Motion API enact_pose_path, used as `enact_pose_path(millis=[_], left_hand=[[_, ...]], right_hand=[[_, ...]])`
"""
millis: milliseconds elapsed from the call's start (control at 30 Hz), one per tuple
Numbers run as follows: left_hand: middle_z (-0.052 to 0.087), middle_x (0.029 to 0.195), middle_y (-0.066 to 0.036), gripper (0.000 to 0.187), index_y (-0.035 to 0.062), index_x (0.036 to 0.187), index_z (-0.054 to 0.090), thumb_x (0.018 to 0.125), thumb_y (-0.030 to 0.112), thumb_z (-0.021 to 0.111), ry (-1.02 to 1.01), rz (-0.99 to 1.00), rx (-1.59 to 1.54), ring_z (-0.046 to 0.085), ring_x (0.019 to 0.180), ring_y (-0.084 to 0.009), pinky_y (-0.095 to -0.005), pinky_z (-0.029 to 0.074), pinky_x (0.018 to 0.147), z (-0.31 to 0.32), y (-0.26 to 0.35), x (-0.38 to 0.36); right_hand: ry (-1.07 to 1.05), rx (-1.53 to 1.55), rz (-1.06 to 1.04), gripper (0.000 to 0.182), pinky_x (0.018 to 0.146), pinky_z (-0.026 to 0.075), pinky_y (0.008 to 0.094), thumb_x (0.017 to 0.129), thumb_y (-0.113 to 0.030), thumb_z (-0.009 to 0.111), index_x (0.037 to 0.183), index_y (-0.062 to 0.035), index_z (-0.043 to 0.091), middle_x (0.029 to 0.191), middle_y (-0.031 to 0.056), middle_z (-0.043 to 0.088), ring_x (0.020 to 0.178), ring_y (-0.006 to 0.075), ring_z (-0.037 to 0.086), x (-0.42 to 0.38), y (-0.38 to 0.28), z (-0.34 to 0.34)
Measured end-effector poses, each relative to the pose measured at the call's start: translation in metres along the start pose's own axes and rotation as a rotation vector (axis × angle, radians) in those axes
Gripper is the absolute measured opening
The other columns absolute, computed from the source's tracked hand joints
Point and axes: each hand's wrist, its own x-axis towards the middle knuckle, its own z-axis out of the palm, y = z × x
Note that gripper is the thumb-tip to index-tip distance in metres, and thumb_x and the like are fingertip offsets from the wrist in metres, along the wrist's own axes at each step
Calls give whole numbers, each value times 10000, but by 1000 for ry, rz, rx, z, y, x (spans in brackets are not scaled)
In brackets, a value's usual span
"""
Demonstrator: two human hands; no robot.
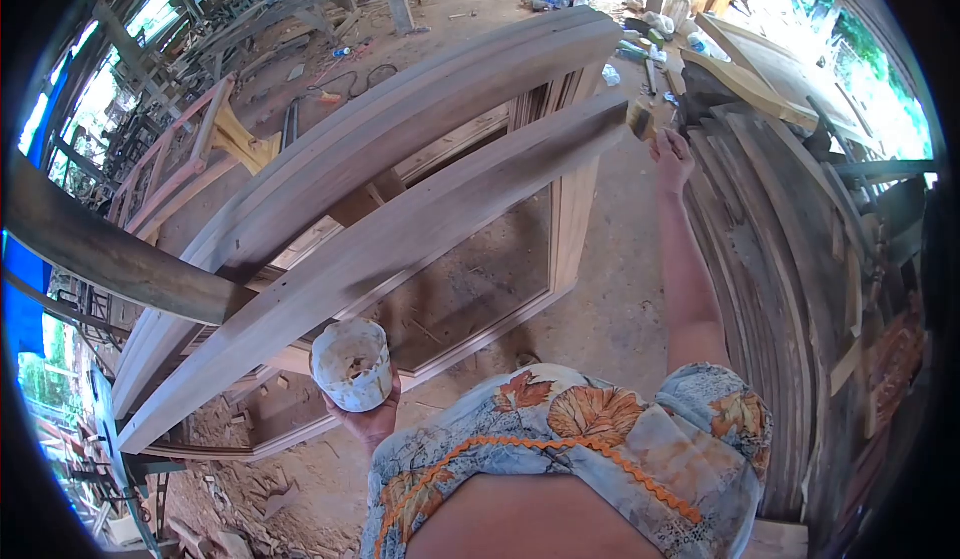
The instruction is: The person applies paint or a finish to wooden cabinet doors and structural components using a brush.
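Observation:
My left hand is wrapped round a white plastic tub, stained brown inside and down its wall, with a little in the bottom. At arm's length, my right hand grips a paintbrush by its handle. The bristles are right at the far end of a long wooden beam, which is tilted and greyish brown. Behind it runs a wider curved wooden rail. Both top a panelled wooden frame that stands on the ground.
Long dark planks are stacked close by my right arm. A curved dark timber juts in from the left. Further back lie a pinkish wooden frame, scrap wood and bottles. Wood shavings litter the dirt floor.

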Motion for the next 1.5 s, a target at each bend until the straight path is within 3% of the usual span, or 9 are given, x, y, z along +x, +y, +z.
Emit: enact_pose_path(millis=[133, 267, 333, 467, 533, 733, 800, 1200, 1500], left_hand=[[503, 1258, -163, 879, 135, 1339, 430, 668, 673, 614, -78, -14, -4, 559, 1043, -425, -477, 564, 656, -20, 12, -2], [502, 1265, -174, 882, 135, 1348, 421, 680, 680, 606, -23, 15, 6, 553, 1056, -424, -493, 566, 663, -36, 27, -14], [501, 1268, -177, 882, 133, 1352, 416, 685, 680, 602, 21, 35, -2, 551, 1058, -430, -500, 565, 664, -52, 37, -17], [449, 1351, -163, 882, 206, 1379, 406, 681, 719, 573, -44, 3, -55, 502, 1115, -462, -528, 516, 773, -85, 60, -20], [448, 1353, -163, 875, 211, 1380, 402, 685, 716, 569, 21, 32, -23, 504, 1115, -461, -534, 520, 780, -90, 68, -25], [515, 1279, -137, 866, 187, 1352, 428, 677, 715, 556, 59, 103, 14, 540, 1071, -443, -491, 565, 648, -104, 82, -38], [538, 1255, -122, 839, 187, 1329, 453, 684, 715, 544, 86, 89, -5, 558, 1040, -442, -486, 567, 649, -100, 82, -40], [469, 1344, -127, 801, 206, 1362, 430, 729, 682, 553, 144, 21, -3, 524, 1115, -431, -563, 511, 841, -42, 24, 2], [471, 1336, -128, 808, 203, 1359, 425, 719, 669, 584, 106, -36, 46, 526, 1127, -416, -544, 525, 827, 10, -27, 28]], right_hand=[[27, -507, -337, 134, 705, 456, 268, 884, -123, 650, 986, -38, 670, 886, 48, 609, 785, 145, 557, -52, 14, 32], [-235, -436, -268, 147, 895, 409, 320, 878, -131, 638, 990, -37, 619, 1098, 131, 481, 1074, 239, 471, -169, 12, 81], [-439, -632, -522, 135, 955, 376, 360, 883, -133, 625, 973, -39, 590, 1125, 136, 452, 1129, 272, 433, -230, 5, 98], [-710, -226, -131, 149, 944, 370, 376, 813, -83, 688, 948, -88, 625, 1152, 146, 461, 1113, 300, 443, -363, -2, 133], [-893, -231, -521, 145, 924, 386, 363, 815, -67, 679, 951, -101, 640, 1158, 143, 455, 1129, 291, 448, -403, -18, 148], [-1341, 95, -472, 141, 793, 495, 353, 821, -38, 664, 955, -77, 647, 1114, 149, 523, 991, 300, 572, -483, -8, 202], [-1468, 33, -241, 146, 738, 524, 342, 817, -28, 666, 957, -67, 650, 1136, 145, 544, 940, 316, 603, -485, -6, 213], [-931, -227, -161, 95, 872, 481, 311, 809, -1, 679, 881, -58, 699, 1049, 74, 625, 1013, 204, 592, -227, 23, 66], [-196, -69, 75, 167, 854, 462, 249, 829, 96, 596, 926, -14, 675, 941, -11, 636, 908, 94, 590, -40, 37, -27]])
